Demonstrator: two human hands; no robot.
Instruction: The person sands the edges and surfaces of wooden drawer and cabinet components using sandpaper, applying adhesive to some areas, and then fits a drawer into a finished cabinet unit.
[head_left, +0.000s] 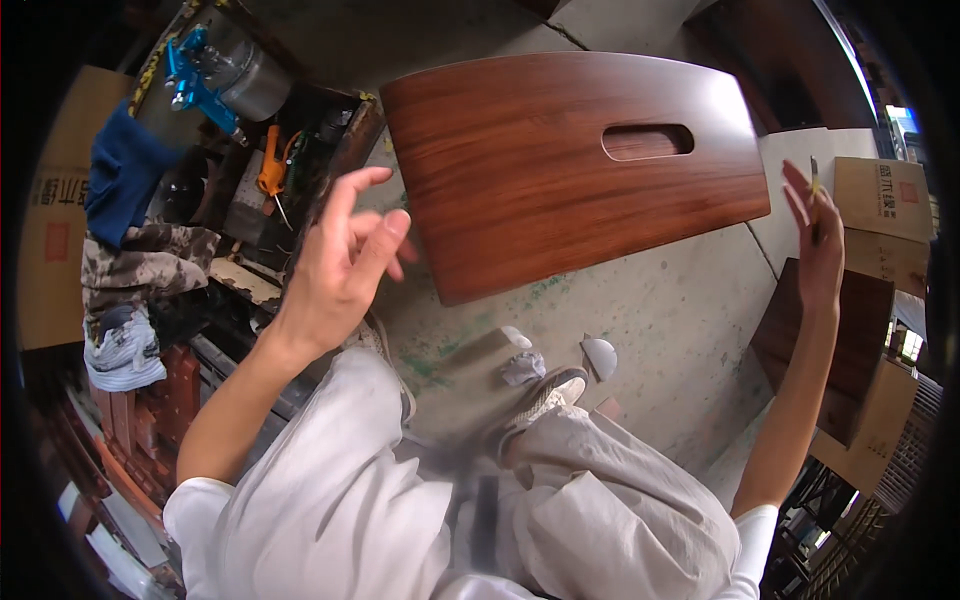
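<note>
Head view shows, far left, a blue cloth [125,170] draped over a cluttered workbench [240,275], with a blue-handled spray gun [205,80] and an orange tool [270,170] beyond. Next comes the left hand [340,265], raised with fingers loosely spread, gripping nothing, just beside the curved brown wooden panel [560,165] with its slot, which hides the floor [660,320] behind. Far right, the right hand [820,245] pinches a thin pen-like stick [814,180] near cardboard boxes [885,200].

To your left, a blue spray gun [192,75] against its metal canister [250,75], an orange tool [270,170] below it, blue cloth [125,170] over camouflage fabric [150,262], cardboard boxes [885,200] on your right, crumpled rag [522,368] on the concrete floor [680,310].
</note>
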